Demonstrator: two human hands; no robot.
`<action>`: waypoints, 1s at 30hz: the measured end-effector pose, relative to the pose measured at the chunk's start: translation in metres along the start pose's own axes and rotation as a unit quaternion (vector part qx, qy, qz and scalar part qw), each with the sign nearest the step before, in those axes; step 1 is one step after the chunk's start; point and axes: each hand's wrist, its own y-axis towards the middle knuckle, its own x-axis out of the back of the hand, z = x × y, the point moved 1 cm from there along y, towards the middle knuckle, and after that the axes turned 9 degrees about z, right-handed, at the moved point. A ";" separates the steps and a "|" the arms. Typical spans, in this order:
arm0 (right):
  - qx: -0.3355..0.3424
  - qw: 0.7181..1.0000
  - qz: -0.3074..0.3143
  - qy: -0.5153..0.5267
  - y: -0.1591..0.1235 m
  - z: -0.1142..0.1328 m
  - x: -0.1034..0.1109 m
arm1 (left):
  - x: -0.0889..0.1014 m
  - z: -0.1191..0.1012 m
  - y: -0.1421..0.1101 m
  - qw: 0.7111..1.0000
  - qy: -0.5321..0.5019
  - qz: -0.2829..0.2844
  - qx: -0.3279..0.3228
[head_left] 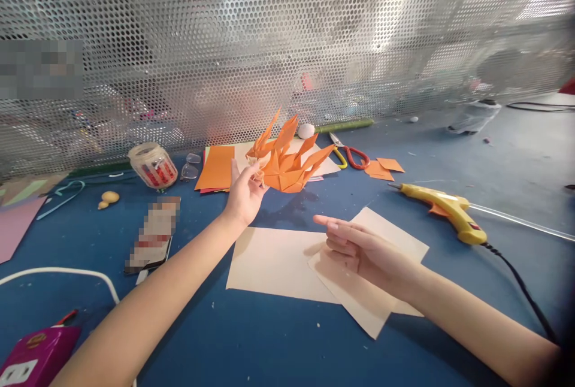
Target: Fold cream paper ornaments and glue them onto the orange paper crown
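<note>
An orange folded-paper origami piece (290, 162) with several pointed spikes is held up above the table. My left hand (246, 192) pinches its left end, thumb and fingers closed on it. Lower and to the right, my right hand (354, 246) hovers over cream paper sheets (276, 261), apart from the origami. Its index finger points left, the thumb rests along it, and the other fingers curl in. Nothing shows between them. Right of that hand lies a yellow hot glue gun (442, 210) with a clear glue stick in its back.
Behind the origami are orange paper sheets (218, 165), scissors (354, 156) and small orange squares (384, 168). On the left are a jar (153, 165), a phone (155, 234), a white cable (58, 270) and a purple power box (42, 354). A perforated metal panel (224, 45) borders the back.
</note>
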 end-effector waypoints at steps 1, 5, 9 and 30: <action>-0.001 1.000 -0.001 0.002 0.000 0.000 0.000 | 0.000 0.000 0.001 1.000 -0.002 -0.007 -0.002; -0.006 1.000 -0.009 0.016 0.000 0.000 0.000 | 0.002 0.000 0.003 1.000 -0.001 -0.015 -0.011; -0.011 0.999 -0.017 0.027 0.000 -0.001 0.000 | 0.005 0.002 0.004 1.000 0.008 0.003 -0.011; -0.008 1.000 -0.006 0.007 -0.001 0.001 -0.001 | -0.001 0.005 -0.005 0.994 -0.026 0.103 0.032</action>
